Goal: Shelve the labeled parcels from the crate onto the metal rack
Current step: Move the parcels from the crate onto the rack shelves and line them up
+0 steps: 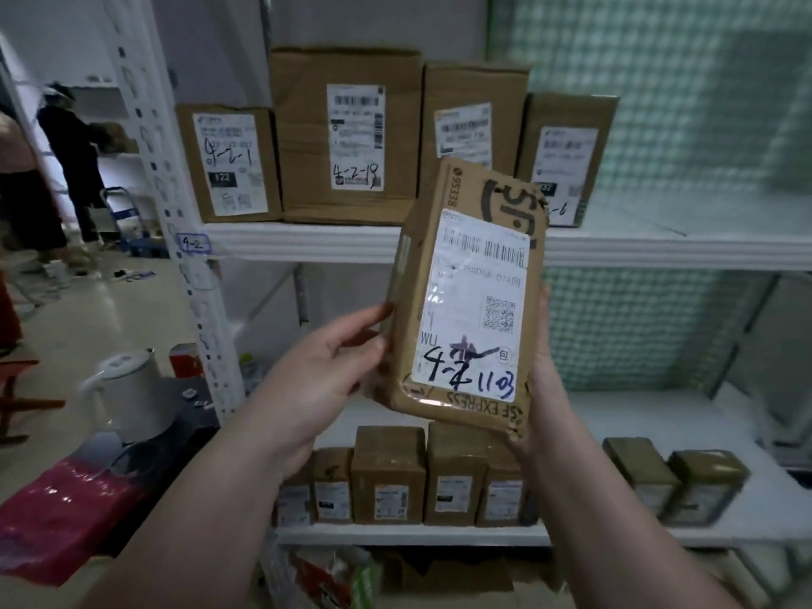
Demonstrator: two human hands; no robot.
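The parcel [470,301] stands upright in the middle of the frame, between both my hands and in front of the rack [175,204], not yet on any shelf. My left hand [325,371] grips its left edge, thumb and fingers curled onto the cardboard. My right hand [545,380] cups the right edge and bottom right corner, with most of its fingers hidden behind the parcel. The label [474,301] faces me. Its handwritten code starts with a 4 and ends in 11 03, but the middle is scribbled over and I can't read it for sure. The tag [195,244] on the post at left reads 4-2, and the boxes [347,134] on the upper shelf [659,243] carry 4-2 codes, so I judge it belongs up there. The bare stretch at upper right looks like the natural slot. To do this well, I should settle the code first, keep both hands on until the base sits flat, stand it label outward like its neighbours, and avoid squeezing the torn corners, which look soft.
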